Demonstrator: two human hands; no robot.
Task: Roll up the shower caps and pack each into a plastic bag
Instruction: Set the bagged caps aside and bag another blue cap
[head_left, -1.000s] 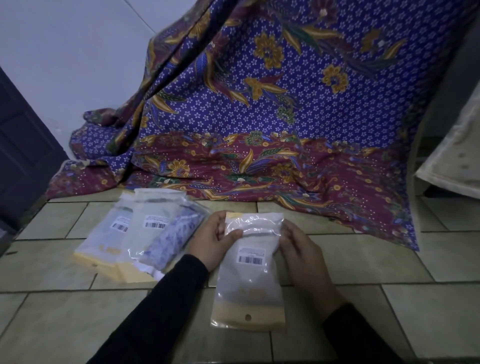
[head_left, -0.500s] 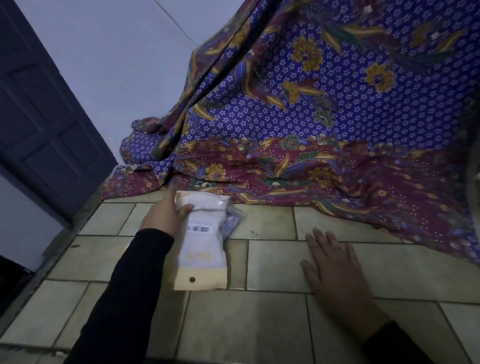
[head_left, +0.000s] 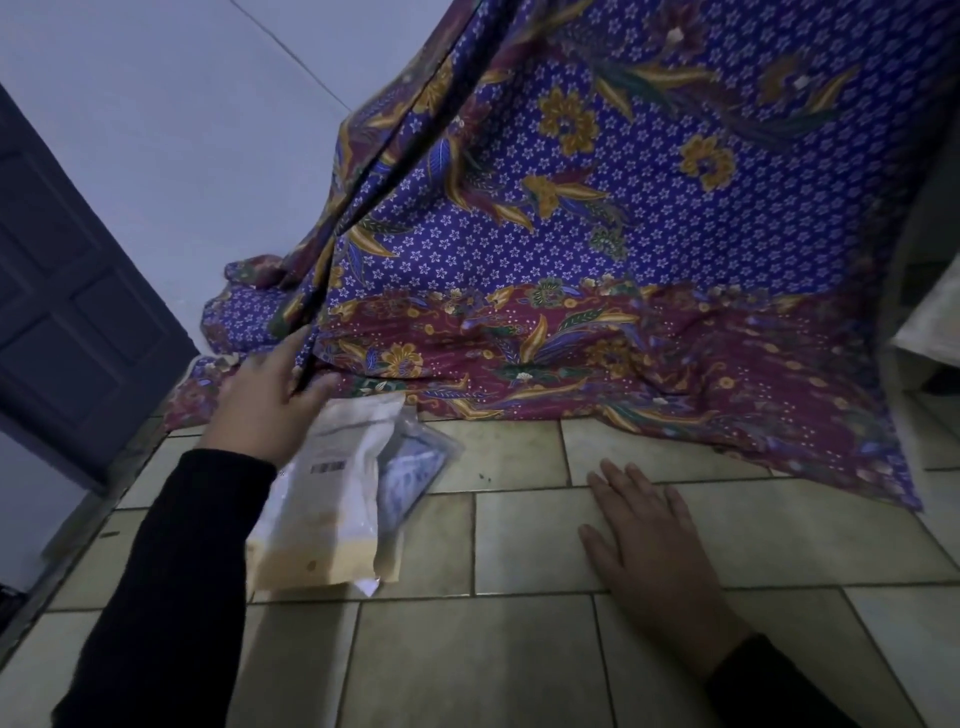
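Your left hand (head_left: 270, 400) is stretched out with its fingers fairly straight, the fingertips against a hanging fold of the patterned cloth (head_left: 597, 218) where it meets the floor; it holds nothing. Your right hand (head_left: 649, 540) lies palm-down, fingers spread, flat on the tiled floor (head_left: 519, 665), well apart from the packs. The white plastic bag (head_left: 327, 499) with a barcode label and a tan strip at its near end lies on the tiles just below your left hand, on top of other bags. Beside it, partly covered, a clear bag (head_left: 415, 467) shows a blue-patterned shower cap inside. A dark door (head_left: 67, 312) stands at the left.
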